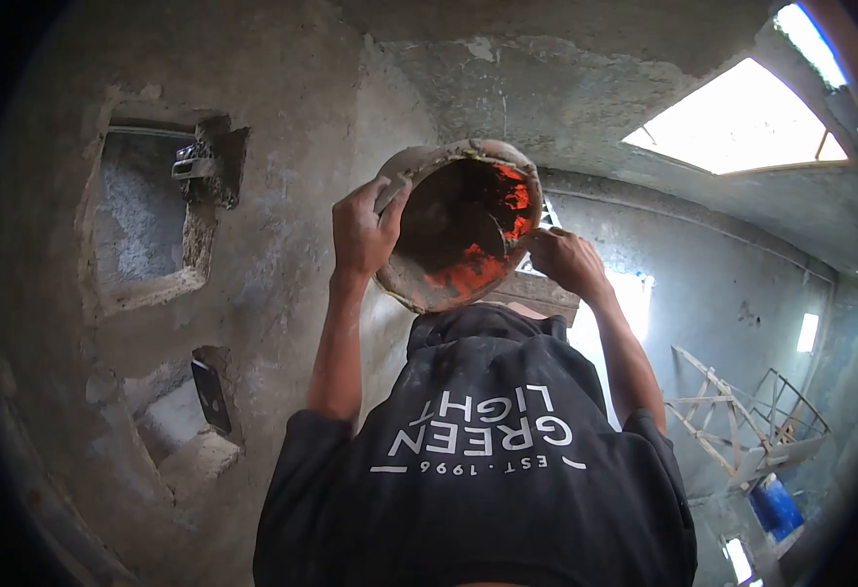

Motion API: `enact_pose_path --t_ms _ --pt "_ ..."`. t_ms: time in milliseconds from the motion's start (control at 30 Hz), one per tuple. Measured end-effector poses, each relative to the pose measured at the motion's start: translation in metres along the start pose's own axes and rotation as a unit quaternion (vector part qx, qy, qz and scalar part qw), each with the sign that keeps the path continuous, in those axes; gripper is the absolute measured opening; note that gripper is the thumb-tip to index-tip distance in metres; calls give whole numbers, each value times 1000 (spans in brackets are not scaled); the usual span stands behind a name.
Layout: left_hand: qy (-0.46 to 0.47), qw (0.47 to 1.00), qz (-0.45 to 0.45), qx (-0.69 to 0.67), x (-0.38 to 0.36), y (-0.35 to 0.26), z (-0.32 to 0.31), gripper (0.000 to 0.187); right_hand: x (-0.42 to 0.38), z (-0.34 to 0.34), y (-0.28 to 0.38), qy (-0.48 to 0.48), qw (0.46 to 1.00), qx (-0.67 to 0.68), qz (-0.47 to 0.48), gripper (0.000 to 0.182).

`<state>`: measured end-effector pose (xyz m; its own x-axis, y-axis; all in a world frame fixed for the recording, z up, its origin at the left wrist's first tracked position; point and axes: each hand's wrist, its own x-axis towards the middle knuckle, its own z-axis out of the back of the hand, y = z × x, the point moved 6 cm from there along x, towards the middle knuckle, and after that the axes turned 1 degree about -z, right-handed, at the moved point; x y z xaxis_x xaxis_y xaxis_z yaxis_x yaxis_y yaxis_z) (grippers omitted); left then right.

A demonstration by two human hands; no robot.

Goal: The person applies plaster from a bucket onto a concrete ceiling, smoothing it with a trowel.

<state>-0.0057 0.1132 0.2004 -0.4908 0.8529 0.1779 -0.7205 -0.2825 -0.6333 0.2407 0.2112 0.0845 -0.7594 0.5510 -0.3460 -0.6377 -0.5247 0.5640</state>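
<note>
A round mortar bucket (pixel 463 274), crusted grey with orange showing inside, is held up in front of my dark printed shirt (pixel 478 499). Its mouth faces the camera, and the dark interior hides what it may contain. My left hand (pixel 368 227) is closed on the left rim, the thumb lying near the opening. On the opposite side, my right hand (pixel 568 262) has its fingers curled closed at the rim. Just behind the bucket's lower right, a wooden board (pixel 536 292) shows in part.
Rough plastered wall (pixel 292 137) stands at left, with a recess (pixel 145 210) holding a metal-looking item (pixel 196 166). A phone-like dark object (pixel 211 394) leans in a lower niche. At right are a wooden frame (pixel 717 406), a blue container (pixel 776 507) and a bright opening (pixel 742 122).
</note>
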Motion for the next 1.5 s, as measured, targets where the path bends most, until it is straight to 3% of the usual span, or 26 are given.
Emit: enact_pose_path --t_ms 267,367,433,533,633,767,867,933,1067,1133,1200,1267,1400,1500 --pt "18 997 -76 -4 15 -44 3 29 -4 7 10 -20 997 -76 9 23" --pt "19 994 -110 -9 15 -60 1 24 -2 -1 15 -42 992 -92 70 21" --pt "33 989 -144 -6 17 -68 -1 21 0 -9 17 16 992 -95 76 25" --pt "54 988 -144 -19 18 -73 -4 19 -5 -12 30 -32 989 -46 134 31" --pt "54 984 -167 -19 21 -83 -3 20 -6 -17 36 2 990 -26 136 35" --pt "47 987 -152 -5 27 -90 5 21 -10 -8 46 -19 991 24 127 33" --pt "28 986 -163 -8 28 -94 9 22 -9 -20 47 2 983 63 171 32" --pt "39 993 -111 -8 31 -84 9 23 -8 -31 48 -108 946 116 284 38" --pt "25 994 -102 -12 34 -78 10 24 -16 -14 54 -130 937 151 286 38" --pt "9 998 -56 13 37 -66 14 28 -17 -11 42 -30 951 274 139 40" --pt "-13 1000 -20 2 39 -59 16 31 -25 -2 30 -63 946 297 116 40" --pt "-31 999 19 -12 39 -45 19 34 -31 2 20 26 950 303 71 39" --pt "-65 996 68 -12 36 -18 15 34 -35 14 4 -59 938 332 81 38" --pt "-98 990 88 -51 31 4 5 33 -24 31 -5 -48 931 352 83 37"
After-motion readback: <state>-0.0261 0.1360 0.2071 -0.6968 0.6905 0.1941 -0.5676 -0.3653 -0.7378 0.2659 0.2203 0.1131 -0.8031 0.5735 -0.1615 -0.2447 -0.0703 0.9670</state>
